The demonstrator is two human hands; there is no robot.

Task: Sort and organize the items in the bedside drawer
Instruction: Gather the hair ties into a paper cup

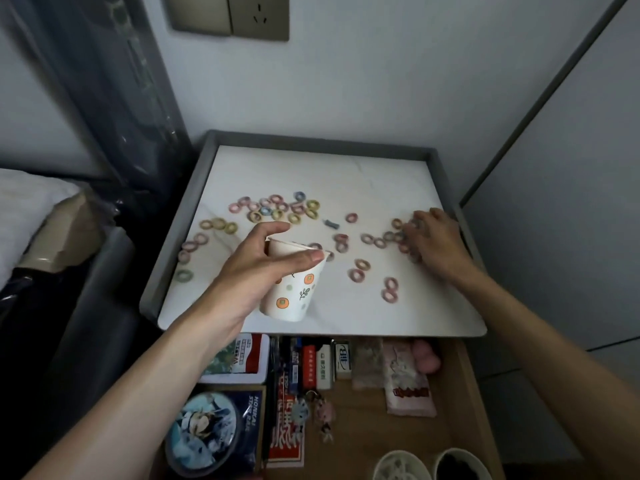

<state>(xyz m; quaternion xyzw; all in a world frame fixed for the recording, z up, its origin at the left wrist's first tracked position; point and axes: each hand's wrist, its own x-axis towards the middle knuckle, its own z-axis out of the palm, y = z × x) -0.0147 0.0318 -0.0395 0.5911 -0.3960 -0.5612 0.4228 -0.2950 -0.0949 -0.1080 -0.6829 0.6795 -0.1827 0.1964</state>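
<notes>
dozens of pastel hair ties point(277, 207) lie scattered; left hand point(263, 271) grips a paper cup point(294, 289); right hand point(436, 240) touches some, grip unclear.

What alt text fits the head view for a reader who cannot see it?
A person's left hand holds a white paper cup with orange and green prints, tilted over a white bedside tabletop strewn with small colourful hair rings. The right hand rests on some rings near the right edge. A wooden drawer below stands open with boxes and keychains.
</notes>
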